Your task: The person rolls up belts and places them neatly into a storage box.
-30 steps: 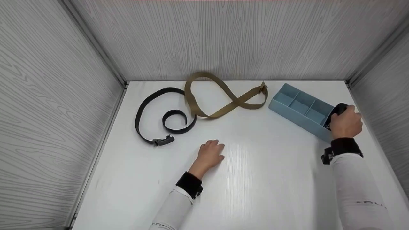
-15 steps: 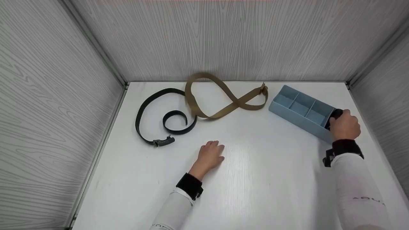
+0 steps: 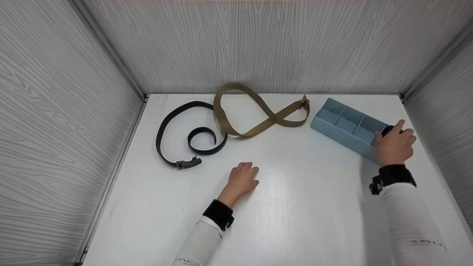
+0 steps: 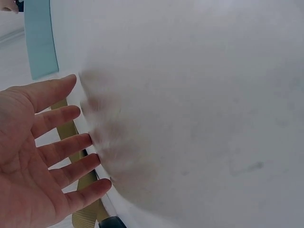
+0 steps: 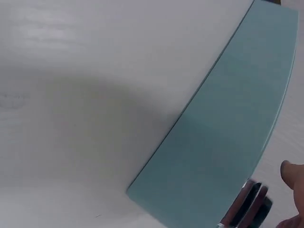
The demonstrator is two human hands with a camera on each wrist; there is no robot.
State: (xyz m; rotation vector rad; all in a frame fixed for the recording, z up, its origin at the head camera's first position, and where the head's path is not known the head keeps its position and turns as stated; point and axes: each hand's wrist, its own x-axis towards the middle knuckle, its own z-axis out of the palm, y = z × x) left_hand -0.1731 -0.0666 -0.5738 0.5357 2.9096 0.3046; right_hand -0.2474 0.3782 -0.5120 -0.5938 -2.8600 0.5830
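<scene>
Head view: The right hand (image 3: 395,146) is at the end of a light-blue rectangular divided box (image 3: 342,139), on the person's right. Its thumb and forefinger are extended and spread apart, the grip slack. Between them shows part of a rolled black strap-like item (image 3: 387,130), seated in the box's end compartment; the hand hides the remainder. Three further compartments are visible. The box lies at an angle on a white worktop (image 3: 288,207). The left hand (image 3: 242,180) rests palm down on the worktop, unclenched, well apart from the box. Beyond it, on the person's left, lies a black belt with a dark buckle (image 3: 190,163), its tail curled into a spiral. An olive-brown webbing belt (image 3: 253,130) lies in a crossed loop, one side meeting the black belt, the other end near the box. Both forearms carry white sleeves (image 3: 412,221) and black wrist bands (image 3: 397,175).

Left wrist view: The left hand's fingers are straight and spread, tips at the worktop surface. Part of the olive-brown belt shows behind them, and the box stands near the upper left.

Right wrist view: The box's long side wall is seen close. The rolled item, blurred and layered, projects above the rim at the near end. The thumb stands clear of it; the remaining fingers are largely out of frame.
</scene>
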